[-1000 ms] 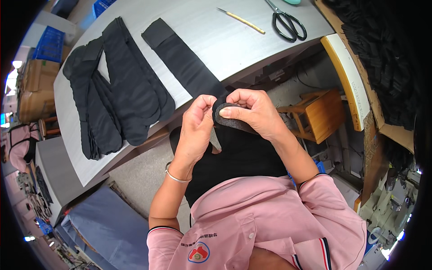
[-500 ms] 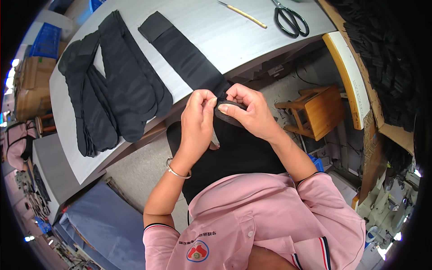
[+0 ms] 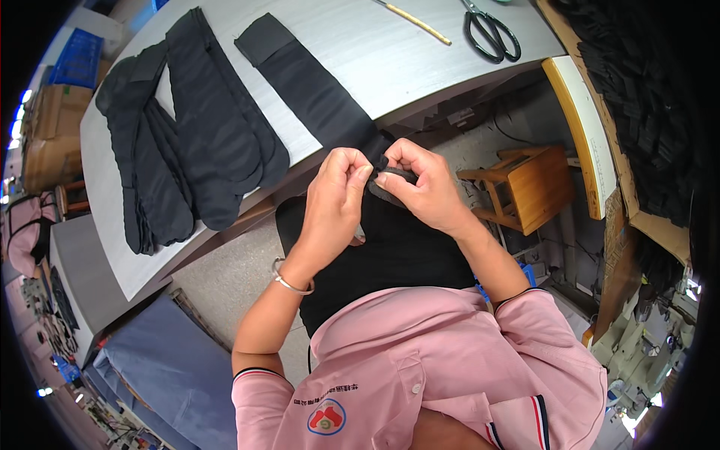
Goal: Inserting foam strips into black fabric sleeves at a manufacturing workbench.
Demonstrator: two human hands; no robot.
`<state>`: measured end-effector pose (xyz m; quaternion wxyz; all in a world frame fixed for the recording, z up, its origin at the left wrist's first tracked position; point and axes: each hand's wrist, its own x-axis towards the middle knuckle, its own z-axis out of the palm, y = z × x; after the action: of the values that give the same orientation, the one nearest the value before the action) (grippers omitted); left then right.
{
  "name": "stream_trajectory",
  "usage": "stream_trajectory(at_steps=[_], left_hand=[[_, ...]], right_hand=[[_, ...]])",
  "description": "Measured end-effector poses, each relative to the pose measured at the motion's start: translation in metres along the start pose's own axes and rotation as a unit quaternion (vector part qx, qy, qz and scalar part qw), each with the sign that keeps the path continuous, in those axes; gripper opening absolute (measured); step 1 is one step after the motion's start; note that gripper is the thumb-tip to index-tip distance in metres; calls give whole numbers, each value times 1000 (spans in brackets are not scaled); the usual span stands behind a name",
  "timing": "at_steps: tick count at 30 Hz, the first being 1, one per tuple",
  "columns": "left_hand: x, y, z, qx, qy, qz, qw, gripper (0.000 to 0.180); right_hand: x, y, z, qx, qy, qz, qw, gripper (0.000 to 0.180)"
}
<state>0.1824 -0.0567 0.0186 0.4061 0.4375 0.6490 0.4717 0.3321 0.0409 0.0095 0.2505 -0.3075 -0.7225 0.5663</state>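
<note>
A long black sock [image 3: 315,90] lies over the table edge, its near end running down to my hands above my lap. My left hand [image 3: 330,199] pinches a bit of that end between thumb and fingertips. Close beside it, my right hand [image 3: 429,189] grips the bunched dark fabric, thumb on top and fingers curled behind. The fingertips of both hands almost meet. A small knob of black cloth sticks up between them; exactly how the fabric is folded there is hidden. Piles of black socks [image 3: 217,127] lie to the left on the table.
The pale table [image 3: 390,82] curves across the far side. On it lie black-handled scissors [image 3: 491,36] and a thin wooden-handled tool [image 3: 420,24]. A wooden stool [image 3: 536,187] stands under it at right. A carton of black pieces [image 3: 637,97] is at far right, blue cloth [image 3: 172,367] at lower left.
Both hands have shifted slightly right, with the thumbs a little further apart. More of the black cloth knob shows between the fingertips. The view has tilted a little.
</note>
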Motion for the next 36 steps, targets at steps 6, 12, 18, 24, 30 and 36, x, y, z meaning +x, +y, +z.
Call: stream_trajectory(at_steps=[6,12,18,24,30,36], left_hand=[[9,-7,38,151,171,166,959,6],[9,-12,36,213,175,198,941,5],[12,1,12,-216,43,-55,974,10],[7,5,36,122,158,147,969,8],[11,-13,53,157,188,160,956,7],[-17,-17,64,-264,163,-63,949,12]], right_hand=[[-2,7,17,-84,152,1,985,19],[-1,15,1,44,82,77,993,19],[-8,13,-12,178,34,52,982,16],[-12,14,2,77,130,14,988,15],[-6,19,2,63,164,46,983,13],[0,22,-10,203,154,66,965,10]])
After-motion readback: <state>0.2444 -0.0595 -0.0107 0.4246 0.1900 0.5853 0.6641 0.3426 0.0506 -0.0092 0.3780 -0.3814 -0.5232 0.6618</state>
